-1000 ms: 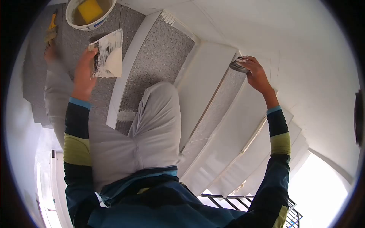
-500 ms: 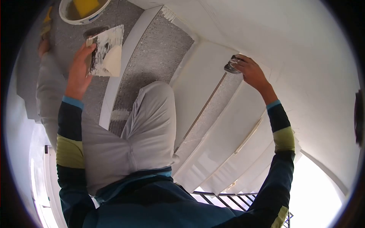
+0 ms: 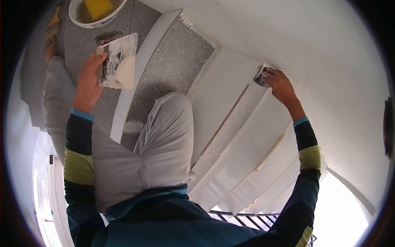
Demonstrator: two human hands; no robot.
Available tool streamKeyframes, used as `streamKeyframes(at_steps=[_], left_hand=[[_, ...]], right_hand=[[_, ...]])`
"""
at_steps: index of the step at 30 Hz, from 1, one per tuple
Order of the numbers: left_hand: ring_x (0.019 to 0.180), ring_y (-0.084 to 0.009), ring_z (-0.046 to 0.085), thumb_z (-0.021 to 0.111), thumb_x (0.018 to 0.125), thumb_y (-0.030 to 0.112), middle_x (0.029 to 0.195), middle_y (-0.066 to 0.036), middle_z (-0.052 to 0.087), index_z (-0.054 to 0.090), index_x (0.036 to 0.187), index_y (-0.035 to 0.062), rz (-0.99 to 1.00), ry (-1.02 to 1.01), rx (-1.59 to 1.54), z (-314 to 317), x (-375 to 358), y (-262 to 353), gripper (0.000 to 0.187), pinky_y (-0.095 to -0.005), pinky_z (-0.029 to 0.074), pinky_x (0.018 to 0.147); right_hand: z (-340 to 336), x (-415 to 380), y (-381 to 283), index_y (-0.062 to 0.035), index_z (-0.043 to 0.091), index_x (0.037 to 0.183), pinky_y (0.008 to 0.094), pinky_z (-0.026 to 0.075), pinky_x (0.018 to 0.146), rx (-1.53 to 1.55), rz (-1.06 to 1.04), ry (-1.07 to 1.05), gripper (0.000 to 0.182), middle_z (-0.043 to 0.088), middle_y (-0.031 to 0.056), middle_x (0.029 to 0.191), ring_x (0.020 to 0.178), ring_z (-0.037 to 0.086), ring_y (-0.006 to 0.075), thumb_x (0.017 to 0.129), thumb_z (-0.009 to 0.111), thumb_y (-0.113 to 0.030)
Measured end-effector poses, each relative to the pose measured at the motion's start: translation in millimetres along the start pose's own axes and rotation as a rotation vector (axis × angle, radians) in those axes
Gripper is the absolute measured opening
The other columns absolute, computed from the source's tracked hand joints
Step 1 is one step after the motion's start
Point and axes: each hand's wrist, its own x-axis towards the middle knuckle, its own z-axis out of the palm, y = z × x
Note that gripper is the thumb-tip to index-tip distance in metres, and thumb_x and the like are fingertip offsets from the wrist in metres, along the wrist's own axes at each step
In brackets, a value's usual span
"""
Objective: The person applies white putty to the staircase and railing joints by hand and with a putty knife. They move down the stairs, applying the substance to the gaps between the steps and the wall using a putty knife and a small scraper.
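My left hand [image 3: 87,78] is closed on the edge of a rectangular putty trowel [image 3: 113,66]. Its pale face is smeared, and a cream lump of putty [image 3: 125,72] sits near its right side. Away to the right, my right hand [image 3: 281,85] grips a dark, putty-smeared scraper [image 3: 261,77]. The scraper meets the corner where a stair tread [image 3: 242,105] joins the white wall [image 3: 329,74]. My fingers partly cover the tool, so its blade is mostly hidden.
A white bucket [image 3: 73,15] with murky water and a yellow sponge [image 3: 98,7] stands at upper left. Beside it lies a yellow-handled brush [image 3: 53,25]. A dark rectangular block [image 3: 108,38] is behind the trowel. Stairs descend toward a black railing [image 3: 242,218].
My right hand and the scraper have moved a little right and down along the wall corner. The left hand still holds the trowel with its putty; the whole view has shifted slightly.
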Motion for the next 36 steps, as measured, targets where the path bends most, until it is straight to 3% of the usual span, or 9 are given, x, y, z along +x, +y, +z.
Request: streamKeyframes(at_steps=[3,7,9,15,19,24,27,34,36], left_hand=[[0.105,-0.0173,0.054,0.048,0.088,0.016,0.115,-0.009,0.053,0.047,0.120,-0.0001,-0.406,-0.003,-0.827,14.0,3.1,50.9,0.036,-0.0278,0.043,0.088],[0.098,-0.0131,0.057,0.052,0.087,0.021,0.110,-0.005,0.056,0.046,0.121,0.0015,-0.388,-0.156,-0.817,12.0,8.5,47.2,0.039,-0.0267,0.047,0.081],[0.097,-0.0131,0.057,0.052,0.087,0.020,0.111,-0.005,0.055,0.045,0.123,0.0011,-0.042,-0.062,-0.065,-1.2,3.6,9.7,0.041,-0.0269,0.047,0.081],[0.096,-0.0131,0.057,0.050,0.089,0.018,0.108,-0.004,0.056,0.045,0.121,0.0010,-0.353,-0.070,-0.851,11.5,4.3,63.1,0.037,-0.0269,0.047,0.081],[0.096,-0.0135,0.057,0.050,0.089,0.019,0.108,-0.005,0.056,0.044,0.123,0.0004,-0.396,-0.109,-0.821,13.0,5.0,51.8,0.039,-0.0269,0.047,0.081],[0.096,-0.0136,0.058,0.052,0.088,0.020,0.109,-0.006,0.056,0.044,0.122,0.0011,-0.062,-0.003,-0.106,6.4,4.3,14.9,0.040,-0.0267,0.047,0.082],[0.097,-0.0139,0.057,0.052,0.087,0.019,0.109,-0.006,0.057,0.045,0.122,0.0014,-0.376,0.044,-0.797,15.6,2.3,47.3,0.040,-0.0269,0.046,0.083],[0.098,-0.0146,0.057,0.052,0.087,0.019,0.109,-0.006,0.057,0.044,0.124,0.0016,-0.369,-0.120,-0.860,14.1,6.0,53.4,0.041,-0.0279,0.046,0.084],[0.098,-0.0144,0.057,0.050,0.087,0.020,0.109,-0.006,0.057,0.044,0.122,0.0015,-0.147,0.033,-0.399,12.2,4.5,19.2,0.040,-0.0277,0.046,0.084]], right_hand=[[-7.7,8.9,-10.1,-0.0065,0.060,0.104,0.0335,0.039,0.097,0.000,-0.009,0.050,0.039,0.058,0.0035,0.113,0.117,0.044,0.0202,0.068,0.053,0.006],[15.7,15.2,-8.9,-0.0042,0.060,0.103,0.0349,0.039,0.096,-0.009,-0.026,0.199,0.037,0.058,0.0040,0.113,0.116,0.045,0.0211,0.068,0.054,0.005],[18.2,9.5,-11.5,-0.0037,0.060,0.103,0.0352,0.039,0.095,-0.035,-0.010,0.205,0.037,0.058,0.0050,0.113,0.116,0.045,0.0217,0.067,0.054,0.004],[-1.3,0.4,-12.7,-0.0026,0.060,0.099,0.0349,0.043,0.087,-0.094,-0.015,0.149,0.033,0.056,0.0073,0.112,0.111,0.048,0.0227,0.067,0.055,0.002],[-14.3,15.0,-36.4,-0.0030,0.060,0.092,0.0325,0.048,0.069,-0.029,0.099,0.094,0.026,0.057,0.0065,0.097,0.093,0.052,0.0222,0.066,0.057,-0.002],[-0.1,31.5,-40.7,-0.0027,0.060,0.088,0.0299,0.049,0.060,-0.223,0.086,0.138,0.022,0.054,0.0073,0.095,0.086,0.051,0.0220,0.067,0.059,-0.006],[20.6,34.0,-35.0,-0.0016,0.060,0.087,0.0266,0.051,0.060,-0.355,0.086,0.050,0.021,0.053,0.0094,0.097,0.087,0.051,0.0226,0.067,0.060,-0.008],[-11.9,32.6,-55.7,-0.0016,0.062,0.090,0.0275,0.051,0.066,-0.424,0.306,-0.162,0.025,0.053,0.0097,0.095,0.093,0.050,0.0231,0.067,0.061,-0.009],[-21.8,31.5,-51.5,-0.0024,0.063,0.092,0.0295,0.050,0.071,-0.320,0.248,-0.102,0.026,0.055,0.0084,0.097,0.096,0.050,0.0229,0.067,0.060,-0.008]])
